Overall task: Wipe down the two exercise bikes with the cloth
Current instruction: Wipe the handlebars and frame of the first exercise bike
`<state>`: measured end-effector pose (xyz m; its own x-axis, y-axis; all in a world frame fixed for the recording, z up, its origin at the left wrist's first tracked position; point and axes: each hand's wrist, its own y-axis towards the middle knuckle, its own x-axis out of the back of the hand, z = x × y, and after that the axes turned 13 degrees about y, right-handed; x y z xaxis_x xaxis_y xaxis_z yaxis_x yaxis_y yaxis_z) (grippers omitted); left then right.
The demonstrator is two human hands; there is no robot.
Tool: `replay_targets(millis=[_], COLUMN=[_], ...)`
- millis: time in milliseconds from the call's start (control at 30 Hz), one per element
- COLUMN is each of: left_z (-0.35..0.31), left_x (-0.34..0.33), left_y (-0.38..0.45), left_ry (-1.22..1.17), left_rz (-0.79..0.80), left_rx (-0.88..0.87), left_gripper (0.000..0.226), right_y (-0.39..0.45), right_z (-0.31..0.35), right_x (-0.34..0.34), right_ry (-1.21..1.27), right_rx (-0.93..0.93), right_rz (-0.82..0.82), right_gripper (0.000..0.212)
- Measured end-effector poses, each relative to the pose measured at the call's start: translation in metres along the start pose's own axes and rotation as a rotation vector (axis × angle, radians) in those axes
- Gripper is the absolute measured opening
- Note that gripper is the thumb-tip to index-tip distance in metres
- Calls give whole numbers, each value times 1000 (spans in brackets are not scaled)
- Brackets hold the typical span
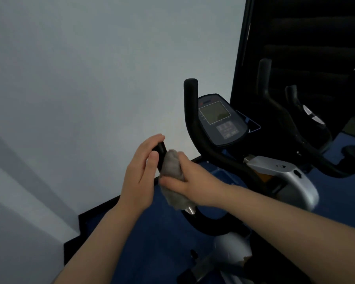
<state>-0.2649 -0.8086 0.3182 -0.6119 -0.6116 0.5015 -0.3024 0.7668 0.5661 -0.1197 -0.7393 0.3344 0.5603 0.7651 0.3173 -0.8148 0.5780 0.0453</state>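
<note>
The near exercise bike (283,173) has black handlebars, a console screen (219,117) and a silver-grey body. My right hand (189,177) grips a grey cloth (172,169) wrapped round the left handlebar grip (160,150). My left hand (139,173) lies against the black tip of that same grip, fingers nearly straight and thumb on the bar. A metal sensor plate (190,210) shows just below the cloth. A second bike (307,119) with dark handlebars stands behind at the right.
A pale wall (90,78) fills the left and top. Blue floor (152,242) with a black skirting edge runs under the bikes. A dark window or panel (295,37) rises at the upper right behind the second bike.
</note>
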Motion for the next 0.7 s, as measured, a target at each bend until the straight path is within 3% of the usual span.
replay_targets(millis=[133, 233, 400, 533, 700], left_z=[-5, -8, -31, -37, -51], left_x=[-12, -22, -52, -62, -74], left_y=[-7, -12, -28, -39, -56], left_ry=[55, 129, 282, 360, 315], left_rz=[-31, -43, -84, -80, -120], left_rx=[20, 25, 76, 104, 178], left_gripper=[42, 53, 65, 62, 57], right_y=[-39, -51, -52, -63, -62], right_z=[-19, -16, -13, -12, -13], right_x=[30, 44, 37, 71, 81], right_ry=[-251, -465, -430, -684, -690], right_rx=[-195, -239, -218, -100, -117], right_rz=[342, 568, 560, 640, 630], right_gripper=[47, 47, 45, 44, 45])
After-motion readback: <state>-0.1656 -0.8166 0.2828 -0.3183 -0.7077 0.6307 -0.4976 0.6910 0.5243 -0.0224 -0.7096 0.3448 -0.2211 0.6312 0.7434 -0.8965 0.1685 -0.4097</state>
